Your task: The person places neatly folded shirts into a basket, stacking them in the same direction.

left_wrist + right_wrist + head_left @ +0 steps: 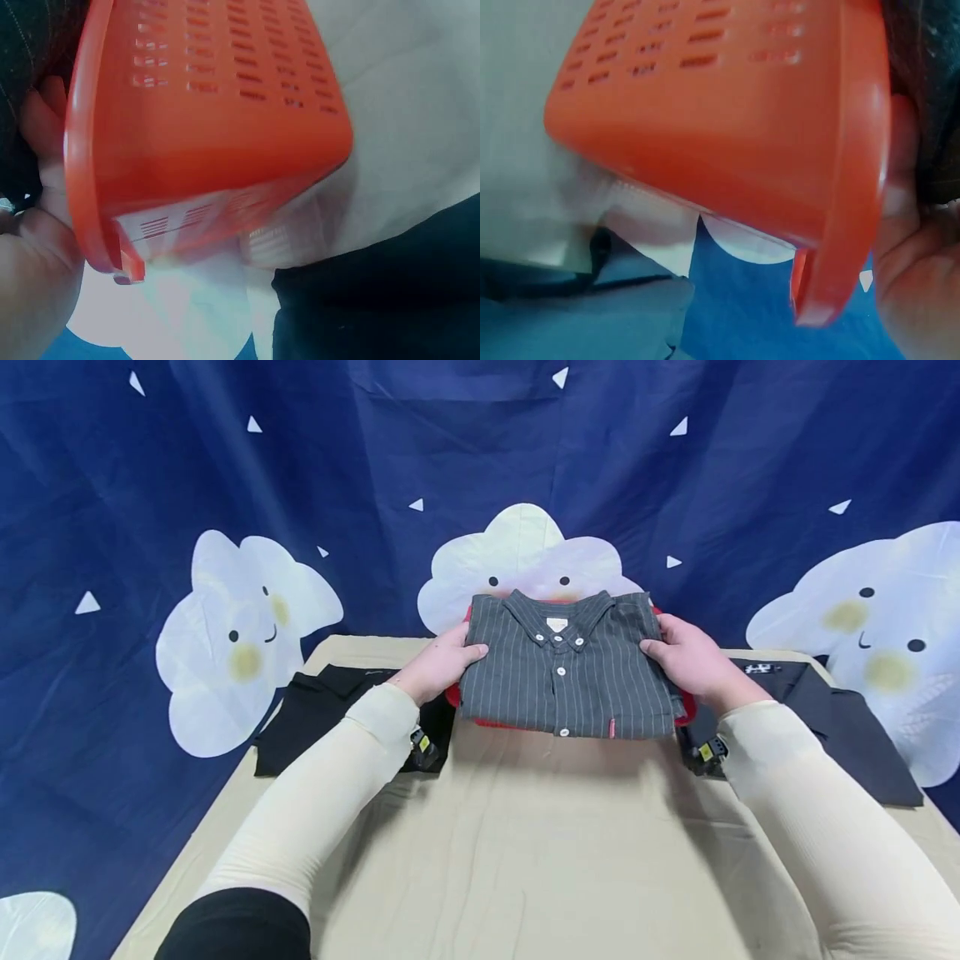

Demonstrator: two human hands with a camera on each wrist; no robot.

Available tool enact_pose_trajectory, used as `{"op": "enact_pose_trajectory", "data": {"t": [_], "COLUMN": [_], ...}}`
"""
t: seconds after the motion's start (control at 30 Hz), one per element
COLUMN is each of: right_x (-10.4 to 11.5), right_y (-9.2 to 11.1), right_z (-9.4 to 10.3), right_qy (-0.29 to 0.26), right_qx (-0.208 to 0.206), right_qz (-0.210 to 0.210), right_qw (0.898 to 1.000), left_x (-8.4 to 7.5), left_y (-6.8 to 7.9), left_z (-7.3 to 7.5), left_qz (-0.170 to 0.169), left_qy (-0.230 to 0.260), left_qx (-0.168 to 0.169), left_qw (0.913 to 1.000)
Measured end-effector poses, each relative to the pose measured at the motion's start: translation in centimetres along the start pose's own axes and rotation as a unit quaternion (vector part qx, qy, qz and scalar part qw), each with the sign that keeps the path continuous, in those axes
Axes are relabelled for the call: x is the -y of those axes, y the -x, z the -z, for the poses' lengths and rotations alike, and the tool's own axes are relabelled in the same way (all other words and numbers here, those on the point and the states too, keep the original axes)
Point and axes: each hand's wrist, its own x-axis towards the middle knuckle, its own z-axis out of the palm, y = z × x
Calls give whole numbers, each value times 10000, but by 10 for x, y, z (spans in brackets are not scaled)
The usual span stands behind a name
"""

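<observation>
A folded dark grey shirt [562,685] with thin pale stripes, a buttoned collar and white buttons lies level between my two hands. My left hand [442,662] grips its left side, thumb on top and fingers underneath. On the opposite side, my right hand [693,664] holds it the same way. Directly below is a red plastic basket [217,142] with slotted walls; from the head only bits of its red rim [686,710] show around the shirt. In the right wrist view, the fingers pass beside the basket's rim [859,150]. The basket's inside is hidden.
A folded black garment [315,714] lies on the table to the left, and a folded dark garment [847,735] to the right. Beige cloth covers the table [562,860]. Behind it hangs a blue curtain [480,452] with smiling clouds.
</observation>
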Motion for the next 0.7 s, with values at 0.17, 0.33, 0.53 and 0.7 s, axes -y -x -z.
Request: {"op": "enact_pose_trajectory", "data": {"t": [0.17, 0.33, 0.53, 0.7], "right_x": [0, 2, -2, -9], "right_y": [-13, -26, -35, -37], "right_z": [3, 10, 15, 14], "right_qy": [297, 551, 704, 905], "right_qx": [64, 98, 68, 72], "right_qz": [-104, -46, -55, -131], "right_qw": [9995, 9984, 9975, 9958], "left_x": [0, -2, -4, -1], "left_y": [-12, -28, -42, -46], "left_z": [4, 6, 3, -1], "left_qz": [143, 121, 88, 94], "left_qy": [-292, -426, -508, -1059], "left_qx": [-71, -181, -289, -487], "left_qw": [9994, 9989, 9983, 9931]}}
